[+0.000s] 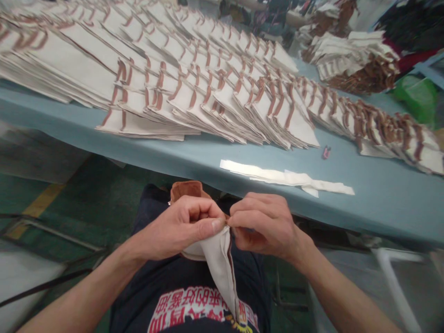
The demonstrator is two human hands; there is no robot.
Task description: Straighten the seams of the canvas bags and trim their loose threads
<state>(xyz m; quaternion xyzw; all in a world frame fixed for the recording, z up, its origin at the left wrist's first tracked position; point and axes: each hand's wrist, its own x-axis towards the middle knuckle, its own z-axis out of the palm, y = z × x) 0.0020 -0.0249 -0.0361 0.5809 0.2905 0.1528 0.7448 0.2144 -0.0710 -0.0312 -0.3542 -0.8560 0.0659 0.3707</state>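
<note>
Both hands meet over my lap on a cream fabric piece (217, 259) with brown trim. My left hand (187, 224) pinches it near the top, thumb on the upper side. Opposite, my right hand (265, 224) has its fingers closed at the same brown edge, fingertips almost touching the left thumb. From this grip the cream cloth hangs down in a fold toward my dark apron, with a brown strip along its edge. A brown flap (187, 188) of material sticks up behind my left hand. What lies inside the right fingers is partly hidden.
A blue-covered table (194, 155) runs across in front. On it lie overlapping rows of cream, brown-trimmed fabric pieces (222, 101), white strips (284, 176) and a small pink-and-black item (326, 152). Farther back are a fabric heap (354, 60) and a green object (416, 97).
</note>
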